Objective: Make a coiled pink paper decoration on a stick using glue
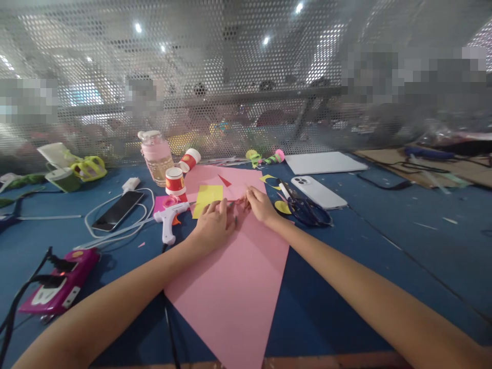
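My left hand (214, 223) lies low over a large pink paper sheet (234, 277), fingers stretched out and slightly apart. Facing it, my right hand (262, 204) is closed in a pinch. A thin reddish-pink strip (235, 201) runs between the fingertips of both hands; its right end disappears in the right fingers. Under the left fingers' far side lies a yellow paper piece (207, 197). Left of that hand rests a white glue gun (169, 219). Dark-handled scissors (311, 210) and a yellow paper circle (283, 207) lie right of my right hand.
Behind stand a pink-topped bottle (157, 159) and a red-and-white paper cup (175, 181); another cup (189, 160) lies tipped. Phones (118, 211) (319, 192) lie on either side. A purple power strip (63, 282) with cables sits at left. Perforated metal mesh (230, 66) borders the blue table.
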`<state>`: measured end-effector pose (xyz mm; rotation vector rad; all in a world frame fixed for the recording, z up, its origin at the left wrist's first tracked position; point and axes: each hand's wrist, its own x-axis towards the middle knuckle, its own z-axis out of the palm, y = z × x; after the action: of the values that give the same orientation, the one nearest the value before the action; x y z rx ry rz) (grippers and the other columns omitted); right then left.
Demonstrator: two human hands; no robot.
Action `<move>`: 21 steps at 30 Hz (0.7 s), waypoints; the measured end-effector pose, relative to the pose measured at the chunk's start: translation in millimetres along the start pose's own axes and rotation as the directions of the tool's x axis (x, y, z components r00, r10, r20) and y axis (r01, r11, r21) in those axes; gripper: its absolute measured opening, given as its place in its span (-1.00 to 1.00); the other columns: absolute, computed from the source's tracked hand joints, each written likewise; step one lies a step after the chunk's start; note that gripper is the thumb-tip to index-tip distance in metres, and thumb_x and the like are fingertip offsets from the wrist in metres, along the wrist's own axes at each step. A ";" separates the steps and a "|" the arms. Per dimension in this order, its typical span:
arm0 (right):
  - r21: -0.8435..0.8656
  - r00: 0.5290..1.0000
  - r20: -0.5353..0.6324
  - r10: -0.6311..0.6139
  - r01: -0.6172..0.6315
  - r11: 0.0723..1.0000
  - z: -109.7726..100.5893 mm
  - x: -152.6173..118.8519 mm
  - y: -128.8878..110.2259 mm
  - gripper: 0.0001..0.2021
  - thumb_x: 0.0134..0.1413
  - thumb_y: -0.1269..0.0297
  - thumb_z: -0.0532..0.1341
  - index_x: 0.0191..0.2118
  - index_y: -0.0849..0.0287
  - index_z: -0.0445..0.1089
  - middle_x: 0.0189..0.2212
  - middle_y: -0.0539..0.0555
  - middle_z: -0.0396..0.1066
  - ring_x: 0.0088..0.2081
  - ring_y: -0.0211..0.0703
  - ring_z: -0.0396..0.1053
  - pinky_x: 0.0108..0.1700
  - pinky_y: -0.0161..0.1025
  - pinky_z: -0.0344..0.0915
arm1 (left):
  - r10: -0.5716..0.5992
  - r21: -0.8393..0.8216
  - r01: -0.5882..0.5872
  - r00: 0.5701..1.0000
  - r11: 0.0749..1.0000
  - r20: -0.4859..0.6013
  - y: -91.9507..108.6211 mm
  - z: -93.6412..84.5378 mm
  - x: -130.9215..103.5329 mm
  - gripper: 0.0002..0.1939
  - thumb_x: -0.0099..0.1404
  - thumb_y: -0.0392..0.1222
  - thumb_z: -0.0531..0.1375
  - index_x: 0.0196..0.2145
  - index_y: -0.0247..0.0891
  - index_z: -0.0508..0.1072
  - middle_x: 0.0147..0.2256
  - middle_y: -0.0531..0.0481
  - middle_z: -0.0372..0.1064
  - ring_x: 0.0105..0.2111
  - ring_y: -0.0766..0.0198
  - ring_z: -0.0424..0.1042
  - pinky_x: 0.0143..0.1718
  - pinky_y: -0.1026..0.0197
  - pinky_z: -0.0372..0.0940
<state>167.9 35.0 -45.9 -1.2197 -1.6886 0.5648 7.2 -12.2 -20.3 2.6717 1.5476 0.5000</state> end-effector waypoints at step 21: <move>0.051 0.997 0.004 0.083 -0.083 0.995 -3.3 4.9 2.7 -0.57 0.09 -0.06 -0.10 -0.63 0.11 0.11 -0.73 -0.03 0.23 -0.60 -0.23 0.27 -0.47 -0.29 0.20 | -0.073 0.027 0.076 0.994 0.997 -0.083 -8.4 -1.1 1.4 -0.37 0.12 0.08 0.11 0.06 -0.33 0.14 0.00 -0.24 0.28 0.04 0.00 0.18 0.03 -0.06 0.03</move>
<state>171.8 40.0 -44.5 -1.2571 -1.6209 0.6555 0.5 -6.8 -20.4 2.6350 1.6824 0.5945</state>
